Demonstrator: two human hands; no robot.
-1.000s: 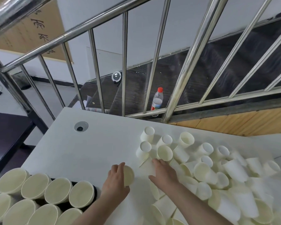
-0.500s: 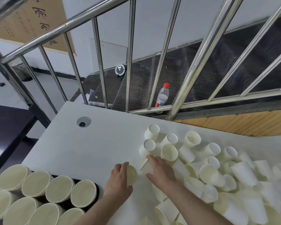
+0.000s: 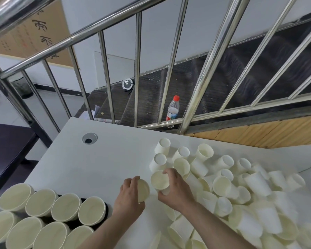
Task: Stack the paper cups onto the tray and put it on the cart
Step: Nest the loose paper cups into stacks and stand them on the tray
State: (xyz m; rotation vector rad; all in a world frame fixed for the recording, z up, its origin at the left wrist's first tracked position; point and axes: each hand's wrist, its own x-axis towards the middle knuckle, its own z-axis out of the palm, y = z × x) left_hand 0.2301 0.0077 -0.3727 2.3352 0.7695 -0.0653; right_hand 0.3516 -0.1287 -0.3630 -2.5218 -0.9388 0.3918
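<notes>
Item: left hand (image 3: pixel 128 196). Position: near edge of the white table (image 3: pixel 90 164), just right of the tray. Grip: fingers curled round a paper cup (image 3: pixel 143 190) held on its side, mouth turned to the right.

Item: right hand (image 3: pixel 175 188). Position: just beside the left hand, at the left fringe of the loose pile. Grip: fingers and thumb wrapped round a second cup (image 3: pixel 160 180), mouth tilted up toward the camera. The two held cups sit close together, mouths near each other; whether they touch cannot be told.

Item: loose cups (image 3: pixel 241 191). A large heap of white paper cups, lying on their sides, upside down or tilted, spread over the right half of the table and running out of view at the lower right.

Item: stacked cups (image 3: pixel 43 216). Two rows of upright stacks with open mouths facing up, packed rim to rim at the lower left.

Item: tray (image 3: pixel 107 211). Dark; only slivers of it show between and beside the stacks.

Item: cable port (image 3: pixel 89 138). Round, set into the table toward its far left corner.

Item: railing (image 3: pixel 171 69). Steel bars behind the table's far edge.

Item: water bottle (image 3: pixel 172 110). Clear, red cap, standing upright beyond the railing on the dark stairs (image 3: pixel 151 97).
</notes>
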